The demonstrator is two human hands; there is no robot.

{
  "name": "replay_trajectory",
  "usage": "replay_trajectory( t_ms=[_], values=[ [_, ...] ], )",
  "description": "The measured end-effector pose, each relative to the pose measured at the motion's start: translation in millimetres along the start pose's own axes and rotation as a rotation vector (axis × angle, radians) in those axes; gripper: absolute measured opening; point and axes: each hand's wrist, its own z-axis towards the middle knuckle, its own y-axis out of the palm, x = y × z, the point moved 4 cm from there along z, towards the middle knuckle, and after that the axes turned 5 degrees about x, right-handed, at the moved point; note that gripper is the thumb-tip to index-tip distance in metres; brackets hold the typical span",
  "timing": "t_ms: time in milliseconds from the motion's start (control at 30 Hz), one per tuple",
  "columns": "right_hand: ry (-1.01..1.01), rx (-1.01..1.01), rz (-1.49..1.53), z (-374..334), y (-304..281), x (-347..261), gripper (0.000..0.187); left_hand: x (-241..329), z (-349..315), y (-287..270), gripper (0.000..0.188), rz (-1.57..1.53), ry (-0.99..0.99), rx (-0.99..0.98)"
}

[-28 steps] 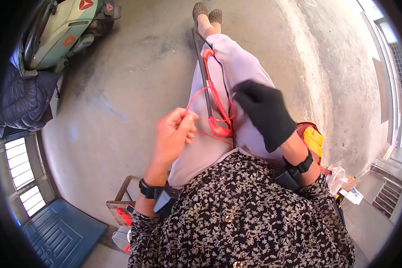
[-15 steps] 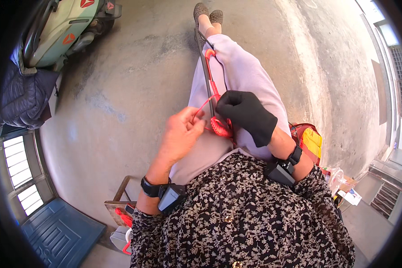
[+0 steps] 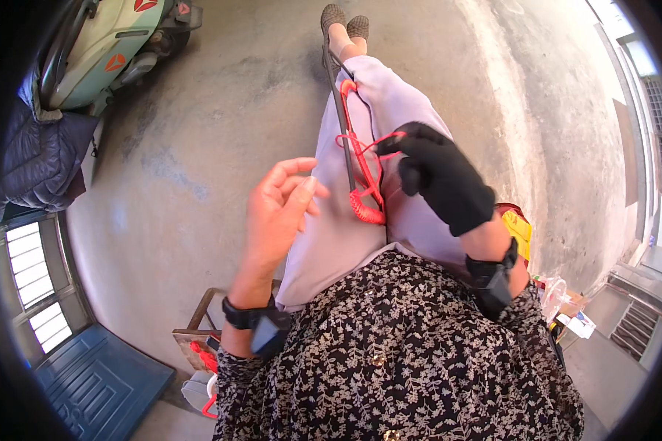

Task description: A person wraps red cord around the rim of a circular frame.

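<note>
My right hand, in a black glove, is to the right of my knees with thumb and fingers closed on a thin red cord. The cord loops leftward across a red looped piece lying over my lilac trousers. That piece's near end is a thick curve tightly wound with red cord; its far end is a smaller red bend. Along it runs a long dark rod, reaching from between my thighs toward my feet. My bare left hand hovers over my left thigh, fingers loosely bent and apart, holding nothing.
A pale green scooter with a dark padded cover stands at the far left. A blue panel lies low on the left, near a small wooden stool. At my right sits a red and yellow bag.
My left hand has let go of the red cord and drawn back to the left. My right hand has moved right, pulling the cord, and the wound curve is now uncovered.
</note>
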Motion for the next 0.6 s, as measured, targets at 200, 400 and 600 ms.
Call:
replay_trajectory(
  t_ms=[200,400,600],
  values=[
    [-0.231,-0.967,-0.348,-71,35,-40,0.016,50,-31,28,0.051,-1.197,-0.422,-0.620],
    [0.245,-0.086,-0.393,-38,13,21,0.030,5,-34,-5,0.048,-1.667,-0.520,-0.380],
    [-0.139,-0.211,-0.919,-25,36,47,0.032,-39,-61,-18,0.036,-1.086,-0.548,-0.256]
  ],
)
